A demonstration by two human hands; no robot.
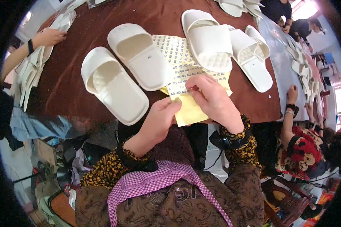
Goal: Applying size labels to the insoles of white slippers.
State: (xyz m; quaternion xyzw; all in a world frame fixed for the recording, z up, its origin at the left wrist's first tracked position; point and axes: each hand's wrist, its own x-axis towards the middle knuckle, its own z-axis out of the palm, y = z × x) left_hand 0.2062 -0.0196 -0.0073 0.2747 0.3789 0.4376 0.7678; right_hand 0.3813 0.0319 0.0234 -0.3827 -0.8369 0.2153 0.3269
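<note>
The brown tabletop (64,87) carries everything here, and its near edge runs right under the person's wrists, so anything nudged toward the body can slide off into the clutter below. Two white slippers (113,85) lie side by side left of centre, the nearer one with its toe close to that near edge; a sweep of the left forearm could likely push it over. Two more white slippers (212,41) sit toward the far right, one of them resting on the far part of the sticker sheet (178,56), which pins it but may also crease it if the sheet is tugged. That sheet, yellow-backed and covered in rows of small printed labels, lies at the middle of the tabletop and hangs over the near edge. The left hand (159,121) pinches the overhanging corner of its yellow backing, fingers closed on it. The right hand (212,96) bends over the sheet with thumb and forefinger pressed together on one label; whether that label is already lifted cannot be told. The likeliest slip is small: a label tearing, folding onto itself, or sticking to a fingertip if peeled at a steep angle, or the backing ripping if the left hand's hold loosens. Other people's hands work at the left and right edges, well apart.
</note>
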